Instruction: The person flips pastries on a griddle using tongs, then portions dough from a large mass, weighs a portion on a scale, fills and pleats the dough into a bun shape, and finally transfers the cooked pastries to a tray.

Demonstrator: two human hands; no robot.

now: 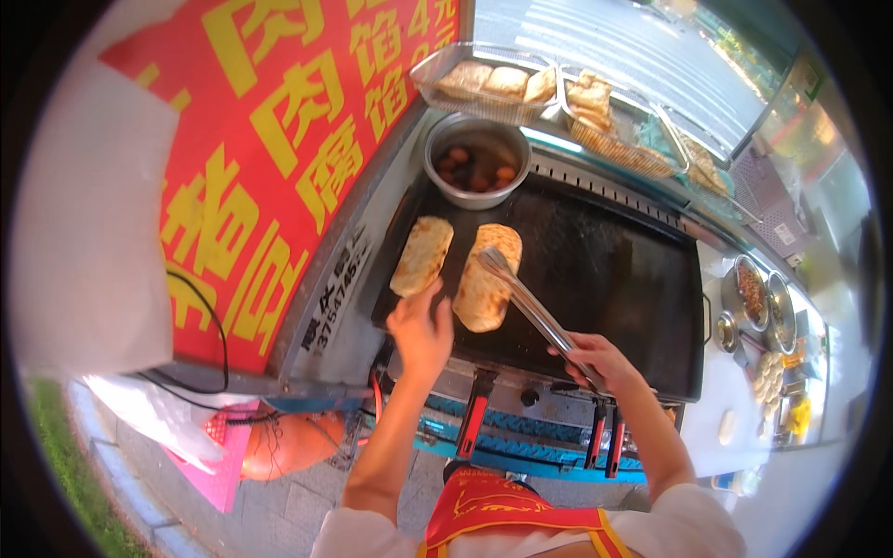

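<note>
Two browned flatbreads lie side by side on the left part of a black griddle (607, 279). My left hand (423, 331) is at the near end of the left flatbread (422, 255), fingers apart, fingertips at or just over its edge; whether they touch cannot be told. My right hand (600, 359) is closed around metal tongs (541, 314), whose tips rest on or just above the right flatbread (488, 296). A metal pot (476, 199) with brown eggs in dark liquid stands at the griddle's back left corner.
Wire baskets (488, 108) of flatbreads line the back ledge. A red sign (279, 181) stands left. Bowls of filling (750, 293) and dough pieces (767, 380) sit on the right counter. Red-handled tools (474, 418) hang at the griddle's front. An orange gas cylinder (293, 443) stands below left.
</note>
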